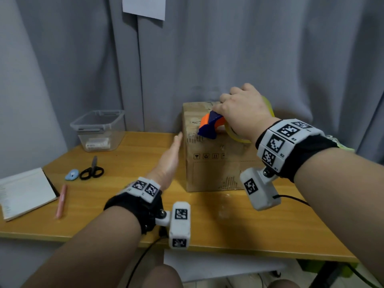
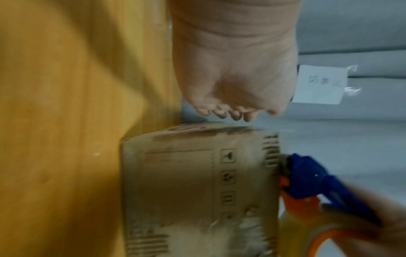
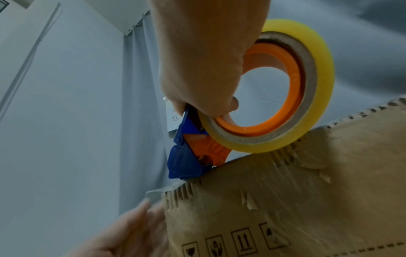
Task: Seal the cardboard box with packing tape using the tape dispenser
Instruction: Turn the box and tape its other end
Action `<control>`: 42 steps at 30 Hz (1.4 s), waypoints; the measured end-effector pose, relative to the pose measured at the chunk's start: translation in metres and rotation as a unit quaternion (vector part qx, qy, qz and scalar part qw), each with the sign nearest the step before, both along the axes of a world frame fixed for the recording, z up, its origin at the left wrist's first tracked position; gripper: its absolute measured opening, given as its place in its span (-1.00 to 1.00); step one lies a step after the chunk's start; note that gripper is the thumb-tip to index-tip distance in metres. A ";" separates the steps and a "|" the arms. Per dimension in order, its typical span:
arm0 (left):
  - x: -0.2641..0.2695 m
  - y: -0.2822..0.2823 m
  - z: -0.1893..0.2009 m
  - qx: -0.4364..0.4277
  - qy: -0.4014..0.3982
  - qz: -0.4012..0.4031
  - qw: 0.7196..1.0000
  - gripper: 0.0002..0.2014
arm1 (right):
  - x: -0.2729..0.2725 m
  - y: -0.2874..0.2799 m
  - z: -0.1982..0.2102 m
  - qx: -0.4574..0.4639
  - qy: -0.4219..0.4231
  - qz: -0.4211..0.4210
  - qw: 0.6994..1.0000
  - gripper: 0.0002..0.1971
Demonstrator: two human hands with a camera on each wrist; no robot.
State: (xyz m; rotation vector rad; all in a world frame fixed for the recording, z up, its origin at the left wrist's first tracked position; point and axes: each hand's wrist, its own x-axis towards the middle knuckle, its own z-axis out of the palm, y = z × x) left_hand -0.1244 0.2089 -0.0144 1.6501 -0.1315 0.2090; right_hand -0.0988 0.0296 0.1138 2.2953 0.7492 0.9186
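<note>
Cardboard box and tape dispenser on the wooden table

The brown cardboard box, printed with handling symbols and scuffed with torn patches, is stood upright with its flaps closed. The blue-and-orange tape dispenser, loaded with a yellowish tape roll, is set on the box's top near the left edge; a clear strip seems to overhang that edge.

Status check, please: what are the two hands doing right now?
Right hand grips tape dispenser on cardboard box top. Left hand open, at box's left side. Nothing blocking.
</note>
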 end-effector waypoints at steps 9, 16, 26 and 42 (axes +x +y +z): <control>0.013 0.032 0.032 0.265 -0.128 -0.030 0.955 -0.45 | 0.000 0.001 -0.001 0.002 -0.004 -0.005 1.000 -0.68; 0.015 0.029 0.023 0.394 -0.182 0.003 0.901 -0.31 | 0.000 0.001 -0.001 0.003 -0.005 -0.001 1.000 -0.67; 0.019 0.028 0.038 0.339 -0.211 0.069 0.914 -0.54 | 0.006 -0.002 0.002 0.011 0.004 0.018 1.000 -0.69; 0.008 0.021 0.038 0.229 -0.220 0.019 0.948 -0.83 | 0.002 -0.019 0.021 0.026 0.115 0.013 0.993 -0.53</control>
